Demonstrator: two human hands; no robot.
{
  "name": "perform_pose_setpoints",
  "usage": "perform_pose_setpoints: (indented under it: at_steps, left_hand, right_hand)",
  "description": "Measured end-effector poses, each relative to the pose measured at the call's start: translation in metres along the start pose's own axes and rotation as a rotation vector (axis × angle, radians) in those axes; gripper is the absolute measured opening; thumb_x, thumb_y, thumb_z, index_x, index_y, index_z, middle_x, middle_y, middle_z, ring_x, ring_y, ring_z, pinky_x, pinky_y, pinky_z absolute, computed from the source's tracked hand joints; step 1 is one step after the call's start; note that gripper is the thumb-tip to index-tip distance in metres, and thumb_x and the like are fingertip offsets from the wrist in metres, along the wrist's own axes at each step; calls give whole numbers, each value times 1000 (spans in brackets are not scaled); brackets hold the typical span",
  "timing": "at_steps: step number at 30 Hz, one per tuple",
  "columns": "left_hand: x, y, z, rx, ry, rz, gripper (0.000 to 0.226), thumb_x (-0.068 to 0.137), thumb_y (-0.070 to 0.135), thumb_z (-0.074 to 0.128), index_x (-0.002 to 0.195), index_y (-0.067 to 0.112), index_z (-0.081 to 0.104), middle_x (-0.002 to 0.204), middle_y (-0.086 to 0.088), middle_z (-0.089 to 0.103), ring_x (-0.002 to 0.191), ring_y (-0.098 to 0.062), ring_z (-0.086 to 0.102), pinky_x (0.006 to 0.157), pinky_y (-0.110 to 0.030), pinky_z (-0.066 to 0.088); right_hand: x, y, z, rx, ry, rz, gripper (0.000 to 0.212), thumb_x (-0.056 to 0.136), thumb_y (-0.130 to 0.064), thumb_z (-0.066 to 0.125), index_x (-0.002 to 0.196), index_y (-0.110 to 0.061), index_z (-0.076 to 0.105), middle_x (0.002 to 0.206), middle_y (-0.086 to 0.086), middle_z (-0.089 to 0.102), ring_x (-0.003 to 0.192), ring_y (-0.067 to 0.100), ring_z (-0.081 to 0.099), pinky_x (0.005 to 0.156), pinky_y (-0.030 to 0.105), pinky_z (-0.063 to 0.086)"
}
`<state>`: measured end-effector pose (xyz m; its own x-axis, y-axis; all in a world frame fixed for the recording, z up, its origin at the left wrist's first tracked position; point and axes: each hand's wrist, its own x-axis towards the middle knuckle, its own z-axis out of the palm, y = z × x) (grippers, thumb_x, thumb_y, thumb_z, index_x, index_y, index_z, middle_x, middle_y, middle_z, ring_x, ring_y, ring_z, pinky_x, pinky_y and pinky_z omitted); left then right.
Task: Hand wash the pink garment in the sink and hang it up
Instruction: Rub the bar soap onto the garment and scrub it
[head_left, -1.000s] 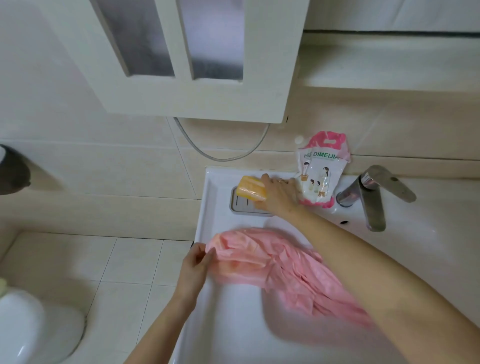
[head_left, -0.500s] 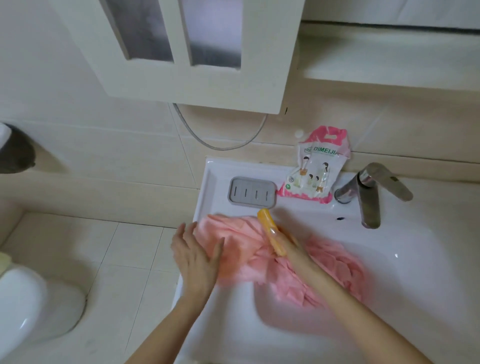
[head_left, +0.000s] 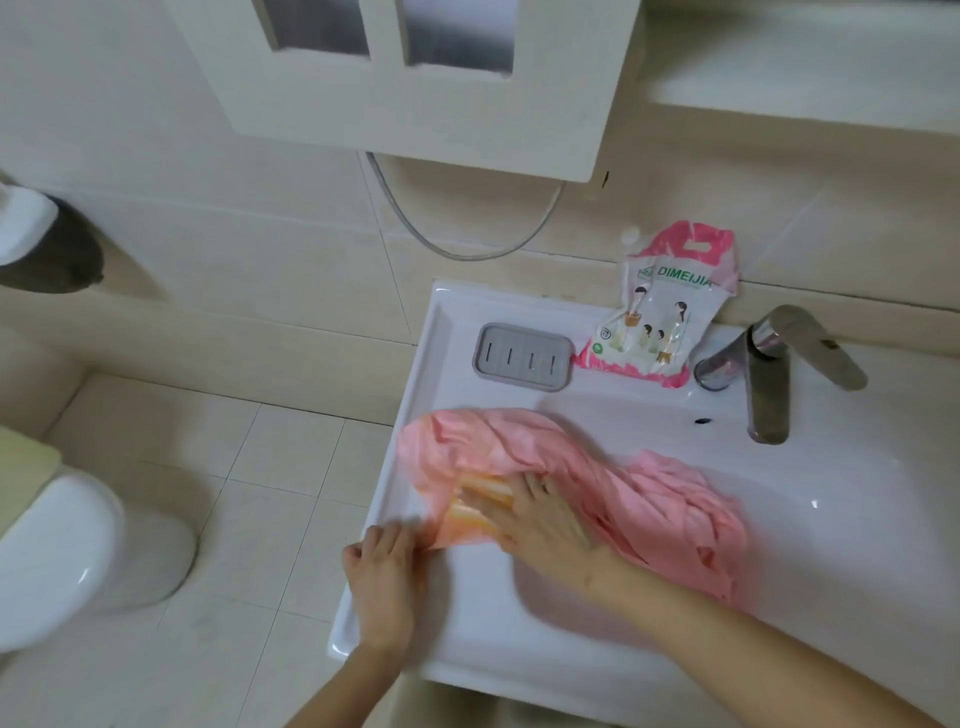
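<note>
Garment (head_left: 582, 462) lies draped over the left rim of the sink (head_left: 423, 364) into the basin, left hand (head_left: 387, 569) pinching its edge taut, right hand (head_left: 543, 527) gripping soap (head_left: 480, 500) flat on it; I'd rub short firm strokes away from that pinch so nothing bunches.

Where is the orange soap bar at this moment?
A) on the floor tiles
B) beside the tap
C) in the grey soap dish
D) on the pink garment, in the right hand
D: the right hand holds the orange soap bar against the pink garment, away from the grey soap dish.
</note>
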<state>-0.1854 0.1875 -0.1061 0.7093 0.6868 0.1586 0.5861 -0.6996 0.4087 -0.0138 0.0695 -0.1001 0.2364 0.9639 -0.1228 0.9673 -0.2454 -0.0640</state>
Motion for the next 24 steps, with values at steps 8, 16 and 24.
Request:
perform_pose_setpoints:
  at_steps: [8, 16, 24]
  left_hand:
    - [-19, 3, -7, -237, 21, -355, 21, 67, -1, 54, 65, 19, 59, 67, 8, 56, 69, -9, 32, 66, -29, 27]
    - [-22, 4, -18, -207, 41, -235, 11, 65, 6, 60, 61, 16, 58, 61, 14, 47, 70, 3, 30, 67, -31, 28]
    - [-25, -11, -27, -187, -23, -209, 20, 61, 0, 61, 59, 20, 59, 59, 17, 47, 71, 5, 41, 67, -30, 29]
  right_hand:
    - [-13, -35, -4, 75, 1, 8, 54, 87, -46, 35, 140, -38, 34, 96, 7, 58, 76, 25, 51, 71, 38, 33]
    - [-9, 9, -11, 54, 41, 202, 58, 85, -41, 40, 141, -40, 27, 112, 10, 62, 83, 27, 50, 75, 39, 35]
    - [-22, -4, 1, 105, 52, 213, 51, 86, -35, 36, 136, -39, 44, 120, 6, 59, 89, 29, 58, 75, 40, 49]
